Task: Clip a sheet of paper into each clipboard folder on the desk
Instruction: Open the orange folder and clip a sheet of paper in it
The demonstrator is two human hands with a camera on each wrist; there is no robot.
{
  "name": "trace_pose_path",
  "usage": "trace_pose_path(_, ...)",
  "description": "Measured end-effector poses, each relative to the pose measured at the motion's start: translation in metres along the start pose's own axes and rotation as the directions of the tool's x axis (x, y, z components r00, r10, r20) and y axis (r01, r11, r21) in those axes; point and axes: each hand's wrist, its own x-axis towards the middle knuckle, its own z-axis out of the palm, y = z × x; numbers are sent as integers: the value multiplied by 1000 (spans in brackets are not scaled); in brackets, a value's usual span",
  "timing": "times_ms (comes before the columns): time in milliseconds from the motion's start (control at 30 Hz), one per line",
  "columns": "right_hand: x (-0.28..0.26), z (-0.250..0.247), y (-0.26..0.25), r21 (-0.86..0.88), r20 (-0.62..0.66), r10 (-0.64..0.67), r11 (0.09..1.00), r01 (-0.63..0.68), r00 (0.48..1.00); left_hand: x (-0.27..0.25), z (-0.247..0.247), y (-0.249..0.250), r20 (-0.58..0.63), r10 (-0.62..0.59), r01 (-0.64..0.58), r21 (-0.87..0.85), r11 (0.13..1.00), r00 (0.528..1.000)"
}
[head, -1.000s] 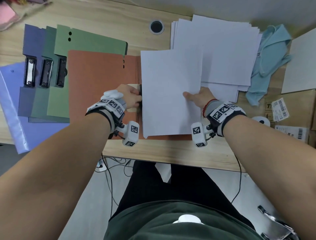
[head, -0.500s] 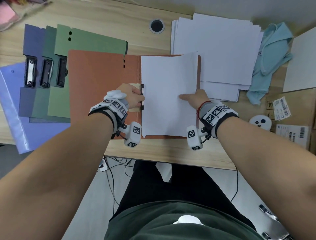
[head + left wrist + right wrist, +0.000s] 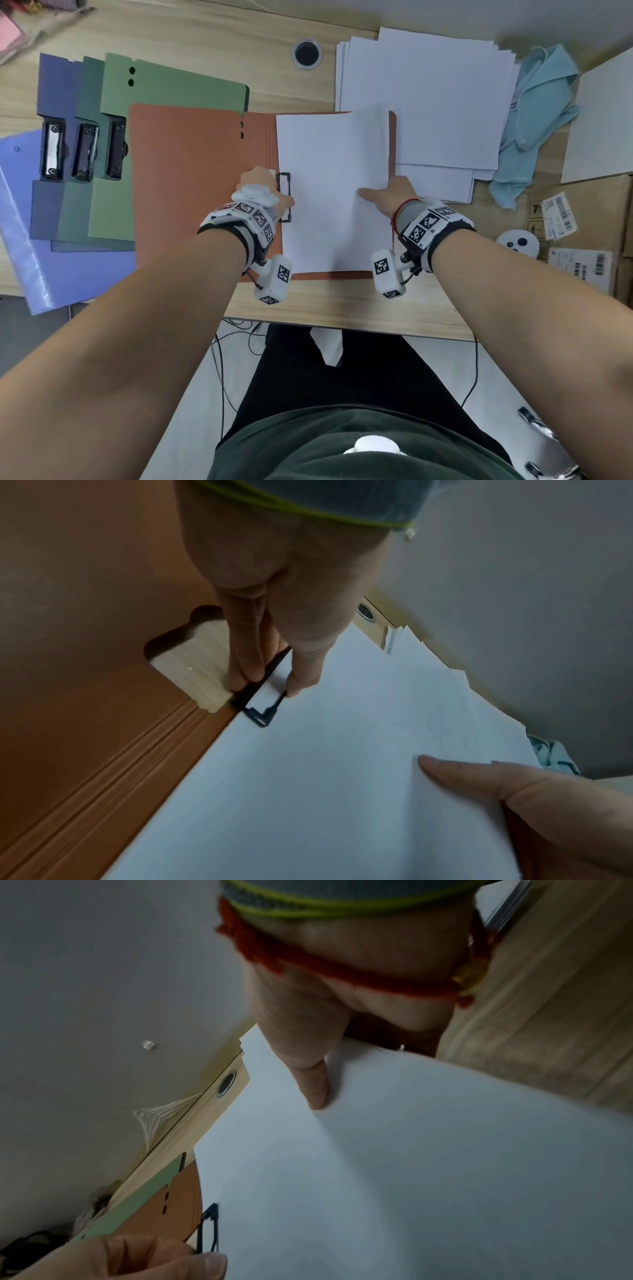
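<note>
An orange clipboard folder lies open in front of me. A white sheet of paper covers its right half, its left edge at the black wire clip. My left hand pinches that clip between thumb and fingers. My right hand pinches the sheet's right edge, thumb on top and fingers hidden beneath. The sheet bows up slightly near that hand. Three more folders, blue, dark green and light green, lie fanned at the left, each with a black clip.
A loose stack of white paper sits at the back right, beside a light blue cloth. Cardboard boxes and a white round device are at the right. A purple plastic folder overhangs the left edge. A cable hole is behind.
The sheet has slid toward me and now lies within the orange folder's right half. My right hand came in with it. My left hand stays on the clip.
</note>
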Motion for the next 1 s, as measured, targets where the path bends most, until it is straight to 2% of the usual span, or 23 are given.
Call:
trace_pose_path(67, 4, -7, 4, -3, -34, -1, 1000, 0, 999, 1, 3, -2, -61, 19, -16, 56, 998, 998)
trace_pose_path(200, 7, -25, 18, -3, -74, 51, 999, -51, 996, 1, 4, -3, -77, 38, -31, 92, 995, 996)
trace_pose_path(333, 4, -40, 29, -48, -145, 69, 996, -76, 987, 6, 1, 0, 38, -26, 23, 65, 998, 999)
trace_pose_path(433, -3, -40, 22, -18, -150, 36, 999, -39, 988, 5, -1, 0, 41, -45, 38, 153, 988, 998)
trace_pose_path(533, -11, -33, -2, 8, -153, -73, 997, 75, 986, 1, -10, 1, 24, -34, 28, 197, 980, 999)
trace_pose_path(633, -21, -22, -39, 15, -86, -190, 981, 192, 978, -1, -27, -5, -27, -51, 55, 149, 987, 998)
trace_pose_path(700, -28, -9, -64, -39, -10, -258, 965, 257, 966, 0, -36, -17, -111, -56, 66, 87, 994, 992)
trace_pose_path(800, -37, 13, -92, -153, 94, -324, 929, 335, 941, -8, -51, -35, -239, -157, 177, 66, 982, 958)
trace_pose_path(933, -44, 47, -104, -272, 219, -252, 912, 307, 943, -15, -63, -73, -346, -238, 272, 53, 961, 908)
trace_pose_path(1000, -47, 68, -108, -325, 250, -209, 902, 285, 945, -13, -69, -103, -361, -283, 319, 41, 947, 889)
